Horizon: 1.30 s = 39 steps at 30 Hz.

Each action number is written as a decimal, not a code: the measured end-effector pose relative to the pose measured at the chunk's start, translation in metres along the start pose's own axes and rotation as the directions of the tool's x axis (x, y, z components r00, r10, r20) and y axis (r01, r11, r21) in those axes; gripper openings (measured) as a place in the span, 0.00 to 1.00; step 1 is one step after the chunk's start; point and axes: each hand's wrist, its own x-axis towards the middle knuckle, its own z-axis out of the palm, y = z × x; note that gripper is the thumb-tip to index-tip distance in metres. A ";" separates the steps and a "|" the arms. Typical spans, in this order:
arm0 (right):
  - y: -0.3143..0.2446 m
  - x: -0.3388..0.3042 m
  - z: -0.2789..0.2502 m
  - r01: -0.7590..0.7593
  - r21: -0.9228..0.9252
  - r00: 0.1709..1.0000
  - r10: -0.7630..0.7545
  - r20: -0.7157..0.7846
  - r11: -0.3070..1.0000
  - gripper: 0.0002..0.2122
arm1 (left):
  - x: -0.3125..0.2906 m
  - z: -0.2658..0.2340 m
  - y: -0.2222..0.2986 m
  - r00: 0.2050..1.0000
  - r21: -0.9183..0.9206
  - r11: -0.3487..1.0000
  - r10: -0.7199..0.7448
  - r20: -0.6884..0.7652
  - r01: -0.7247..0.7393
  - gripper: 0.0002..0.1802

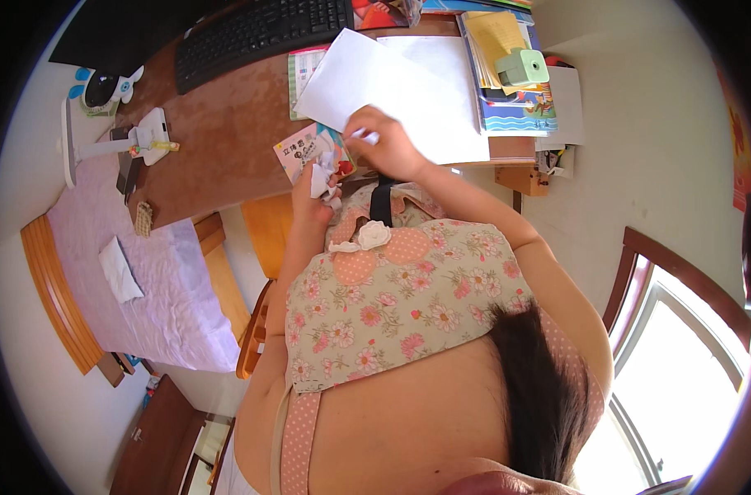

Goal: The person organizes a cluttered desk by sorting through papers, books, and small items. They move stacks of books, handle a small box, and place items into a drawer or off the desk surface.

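Note:
My left hand (306, 202) is at the desk's near edge, its fingers closed around several crumpled white paper scraps (320, 180). Just to its right and a little farther off, my right hand (398, 155) pinches a small white paper piece (369, 137) between thumb and fingers. A colourful booklet (291, 157) with a pink and blue-green cover lies beneath and behind the left hand, partly hidden by it. Large white sheets (429, 95) are spread on the desk beyond the right hand. They overlap a printed green-edged page (299, 74).
A black keyboard (264, 37) and a dark screen (136, 37) stand at the back left. Near them are a white desk lamp (103, 150) and a toy figure (103, 89). Stacked books (515, 120) carry a pale green box-shaped device (521, 68). A bed (165, 280) is at left.

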 end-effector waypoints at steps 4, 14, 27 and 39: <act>-0.012 -0.006 0.030 0.294 -0.330 0.956 -0.277 0.098 0.897 0.03 | 0.007 0.009 -0.003 0.996 0.084 0.993 0.082 0.031 -0.084 0.14; -0.035 -0.012 0.033 0.196 -0.426 0.980 -0.168 0.102 0.883 0.03 | -0.018 0.007 -0.003 0.948 0.033 0.989 0.128 0.291 -0.144 0.21; -0.061 -0.042 0.050 -0.280 0.052 0.949 0.269 0.163 0.958 0.31 | -0.059 0.007 -0.017 0.982 -0.058 0.993 0.115 0.150 -0.107 0.12; -0.057 -0.098 0.034 0.453 0.068 0.707 -0.405 0.580 0.889 0.20 | -0.109 0.012 -0.117 0.909 -0.294 0.861 0.385 -0.159 -0.416 0.13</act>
